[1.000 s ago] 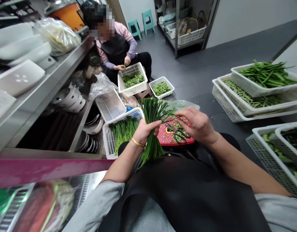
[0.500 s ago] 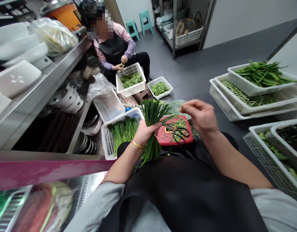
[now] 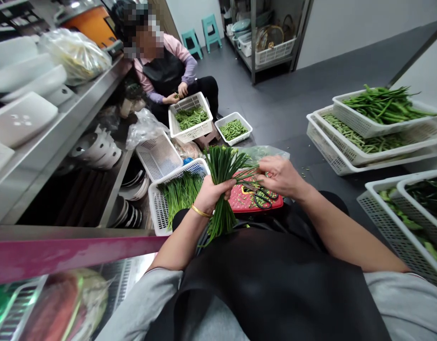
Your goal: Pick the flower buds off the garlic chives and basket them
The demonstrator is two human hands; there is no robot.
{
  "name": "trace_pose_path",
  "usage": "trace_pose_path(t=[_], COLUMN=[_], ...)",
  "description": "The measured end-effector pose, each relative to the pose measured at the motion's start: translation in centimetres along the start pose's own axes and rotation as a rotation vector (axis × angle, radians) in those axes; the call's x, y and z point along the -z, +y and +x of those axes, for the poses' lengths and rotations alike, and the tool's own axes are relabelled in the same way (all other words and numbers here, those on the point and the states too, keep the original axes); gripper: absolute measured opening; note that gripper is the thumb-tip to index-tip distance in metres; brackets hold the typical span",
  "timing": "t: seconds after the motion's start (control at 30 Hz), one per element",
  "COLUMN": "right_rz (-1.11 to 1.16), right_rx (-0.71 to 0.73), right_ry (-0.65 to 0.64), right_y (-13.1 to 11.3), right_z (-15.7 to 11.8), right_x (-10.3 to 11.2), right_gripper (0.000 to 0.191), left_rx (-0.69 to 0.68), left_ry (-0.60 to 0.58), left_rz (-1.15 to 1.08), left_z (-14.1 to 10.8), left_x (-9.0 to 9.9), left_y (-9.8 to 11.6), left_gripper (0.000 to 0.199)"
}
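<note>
Closed around the middle of an upright bunch of green chives (image 3: 221, 163) is my left hand (image 3: 213, 193), with a gold bracelet at its wrist. My right hand (image 3: 280, 177) is beside the bunch, thumb and fingers pinched at the ends of a few chive stems that stick out to the right. Its fingertips partly hide those ends. Below both hands is a red quilted-looking surface (image 3: 236, 201) strewn with short green cuttings. Black-handled scissors (image 3: 264, 198) lie on it. More chives (image 3: 181, 192) fill a white basket (image 3: 153, 210) to the left.
A co-worker (image 3: 165, 71) sits at the far left, hands over a basket of green beans (image 3: 192, 117). A smaller bean basket (image 3: 236, 139) is on the floor. Stacked vegetable baskets (image 3: 341, 158) stand at right. A steel shelf (image 3: 94, 102) with dishes borders the left.
My right hand has come down and left, from the air right of the bunch to its protruding stems. My left hand keeps its hold. The co-worker's hands have shifted slightly.
</note>
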State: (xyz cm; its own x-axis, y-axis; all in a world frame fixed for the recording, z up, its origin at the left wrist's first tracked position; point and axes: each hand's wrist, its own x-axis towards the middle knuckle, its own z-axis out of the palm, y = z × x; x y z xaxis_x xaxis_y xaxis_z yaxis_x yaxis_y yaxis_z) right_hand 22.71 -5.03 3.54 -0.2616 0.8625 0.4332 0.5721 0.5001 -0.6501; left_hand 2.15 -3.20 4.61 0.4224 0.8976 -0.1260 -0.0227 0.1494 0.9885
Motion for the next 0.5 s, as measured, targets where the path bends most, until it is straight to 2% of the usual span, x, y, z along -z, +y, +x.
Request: trace_pose_path(t=[0.03,0.1,0.13,0.17,0.23,0.27,0.3,0.33,0.43,0.5], right_rz=[0.051,0.319,0.496,0.668,0.912,0.965,0.973,0.941,0.649,0.487], right_rx=[0.02,0.007,-0.023,-0.071,-0.192,-0.243,-0.287,-0.322,-0.356,-0.33], right_ry=[-0.071,-0.205,-0.191,-0.105,0.206,0.341,0.407,0.392,0.151,0.034], right_y=[0.0,0.1,0.2,0.4,1.1,1.5,1.9,2.3,3.0,2.8], right_z=[-0.1,-0.4,-0.5,-0.6,-0.8,-1.0,-1.2,-1.5,-2.5,-2.9], right_x=[-0.2,-0.3,-0.2,-0.1,0.1,0.2,0.2,0.3,0.0,-0.4], right_gripper=[0.022,0.027,0.029,0.031,0.032,0.033,0.034,0.034,0.037,0.041], left_rx=[-0.005,-0.012,-0.01,-0.007,0.003,0.008,0.012,0.017,0.028,0.035], left_ry=[-0.002,-0.017,-0.032,-0.048,-0.071,-0.069,-0.058,-0.038,0.024,0.031], left_rz=[0.014,0.042,0.053,0.061,0.058,0.047,0.028,0.003,-0.084,-0.122], left_z=[-0.1,-0.3,-0.4,-0.6,-0.7,-0.7,-0.7,-0.6,-0.3,-0.1], left_x=[0.1,0.2,0.3,0.3,0.3,0.3,0.3,0.4,0.6,0.7], left_y=[0.0,0.1,0.1,0.1,0.2,0.2,0.2,0.2,0.0,-0.1], left_gripper=[0.04,0.04,0.039,0.037,0.035,0.036,0.037,0.039,0.045,0.048])
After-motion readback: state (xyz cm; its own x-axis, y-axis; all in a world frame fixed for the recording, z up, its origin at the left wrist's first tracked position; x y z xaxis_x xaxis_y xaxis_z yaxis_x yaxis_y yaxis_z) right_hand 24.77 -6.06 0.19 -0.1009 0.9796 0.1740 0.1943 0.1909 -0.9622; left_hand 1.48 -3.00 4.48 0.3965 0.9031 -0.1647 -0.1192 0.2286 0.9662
